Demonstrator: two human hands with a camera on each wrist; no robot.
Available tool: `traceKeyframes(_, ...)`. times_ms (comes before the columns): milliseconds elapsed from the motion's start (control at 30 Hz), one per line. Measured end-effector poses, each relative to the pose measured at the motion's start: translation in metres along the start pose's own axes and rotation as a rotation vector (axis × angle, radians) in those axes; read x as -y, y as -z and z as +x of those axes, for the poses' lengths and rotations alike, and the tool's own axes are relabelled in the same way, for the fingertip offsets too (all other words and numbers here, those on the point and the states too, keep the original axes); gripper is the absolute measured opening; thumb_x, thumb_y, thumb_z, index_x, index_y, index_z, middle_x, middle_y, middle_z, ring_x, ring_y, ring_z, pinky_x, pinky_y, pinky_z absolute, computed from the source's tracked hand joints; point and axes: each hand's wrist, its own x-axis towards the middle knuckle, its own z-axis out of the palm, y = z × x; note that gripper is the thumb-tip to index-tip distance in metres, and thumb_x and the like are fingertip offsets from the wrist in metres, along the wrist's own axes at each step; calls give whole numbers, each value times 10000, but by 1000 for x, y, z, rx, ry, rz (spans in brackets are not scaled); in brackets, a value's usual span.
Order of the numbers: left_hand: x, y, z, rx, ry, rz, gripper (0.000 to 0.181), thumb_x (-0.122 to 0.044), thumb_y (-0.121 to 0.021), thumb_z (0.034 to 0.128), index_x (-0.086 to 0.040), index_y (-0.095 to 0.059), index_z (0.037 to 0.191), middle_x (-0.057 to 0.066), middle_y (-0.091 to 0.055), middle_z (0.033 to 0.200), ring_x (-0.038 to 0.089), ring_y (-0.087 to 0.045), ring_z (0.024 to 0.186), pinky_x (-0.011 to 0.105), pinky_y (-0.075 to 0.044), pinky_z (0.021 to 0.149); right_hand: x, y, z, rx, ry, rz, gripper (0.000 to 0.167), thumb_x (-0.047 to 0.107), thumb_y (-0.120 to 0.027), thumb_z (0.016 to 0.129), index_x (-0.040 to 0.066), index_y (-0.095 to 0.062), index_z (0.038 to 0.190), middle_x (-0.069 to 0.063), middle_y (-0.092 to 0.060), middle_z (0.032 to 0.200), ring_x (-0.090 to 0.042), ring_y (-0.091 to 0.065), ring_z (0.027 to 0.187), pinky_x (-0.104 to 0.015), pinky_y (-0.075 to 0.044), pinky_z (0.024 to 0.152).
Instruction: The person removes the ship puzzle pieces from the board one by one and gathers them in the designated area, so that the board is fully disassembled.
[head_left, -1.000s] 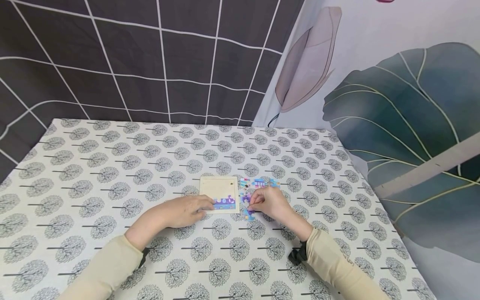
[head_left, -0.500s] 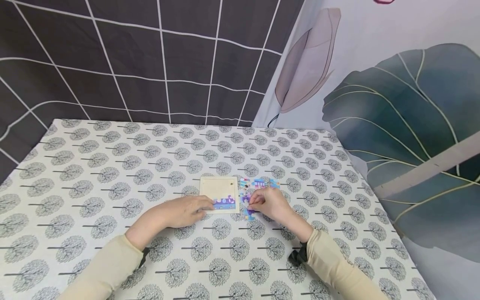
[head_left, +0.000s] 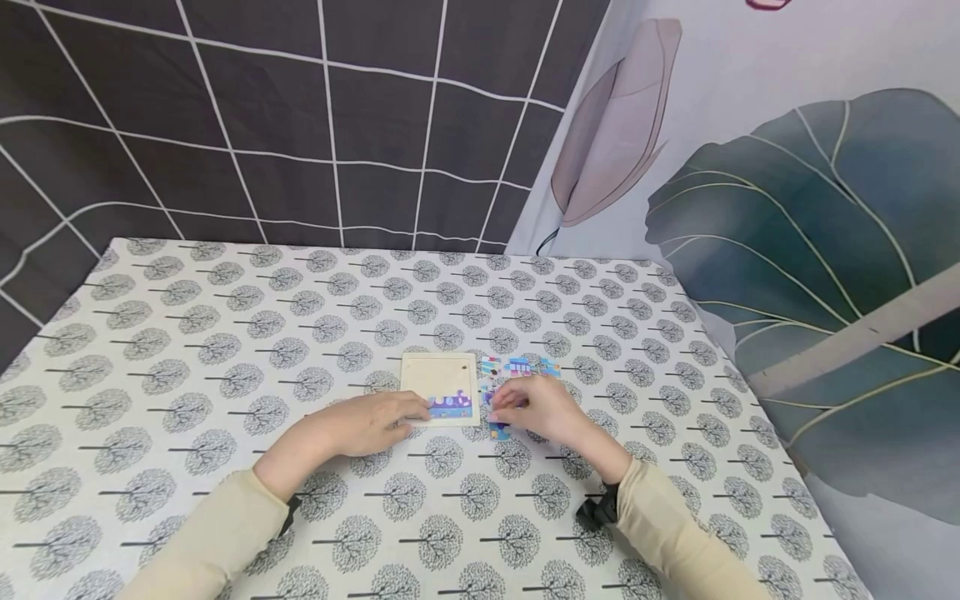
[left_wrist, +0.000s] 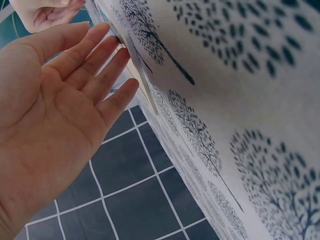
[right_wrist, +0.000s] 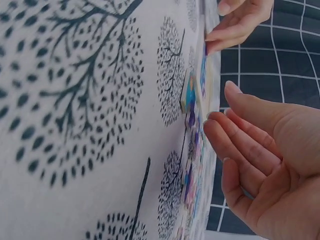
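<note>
Puzzle tray [head_left: 438,375] lies flat on a broad tree-print tablecloth [head_left: 450,475], with a dark gridded curtain [head_left: 262,108] rising beyond it. At the tray's near left corner rests the left hand [head_left: 371,423], fingers nearly straight, touching the edge and gripping nothing. To the tray's right is the right hand [head_left: 542,407], fingers loosely bent, thumb apart from them, nothing visible between. Purple-and-blue pieces [head_left: 452,407] fill the tray's near strip; loose colourful pieces [head_left: 525,367] lie just right of it. A small dark spot [head_left: 463,367] marks its far right corner.
</note>
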Motion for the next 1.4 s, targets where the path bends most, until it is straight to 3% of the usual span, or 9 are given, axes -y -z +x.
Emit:
traceKeyframes(467, 3, -1, 1, 9, -14, -34, 323, -105, -479, 943, -55, -559, 1252, 129, -478, 1378, 342, -423, 1282, 526, -305, 1090, 2, -8, 12, -19, -7, 72, 240, 179, -759, 762, 101, -688, 978, 19, -701, 868, -60, -627, 764, -188, -529, 691)
traceKeyframes(733, 4, 0, 2, 2, -32, -13, 316, -97, -479, 938, -50, -568, 1238, 122, -500, 1355, 341, -451, 1257, 528, -332, 1073, 14, -15, 27, 31, 60, 72, 338, 140, -772, 740, 62, -669, 1053, -31, -703, 908, -98, -639, 802, -180, -530, 714)
traceKeyframes(1100, 5, -3, 3, -20, -32, 12, 311, -105, -485, 936, -52, -577, 1229, 122, -507, 1350, 335, -463, 1248, 517, -344, 1070, 23, -21, 42, 124, 87, 61, 439, 144, -783, 732, 53, -630, 1134, -53, -689, 972, -136, -636, 871, -200, -532, 751)
traceKeyframes(1400, 5, -3, 1, -29, -31, 20, 316, -116, -492, 938, -61, -576, 1237, 114, -503, 1358, 332, -454, 1258, 517, -334, 1077, 27, -27, 48, 149, 129, 43, 416, 94, -777, 724, 53, -641, 1115, -43, -687, 990, -141, -635, 885, -198, -524, 765)
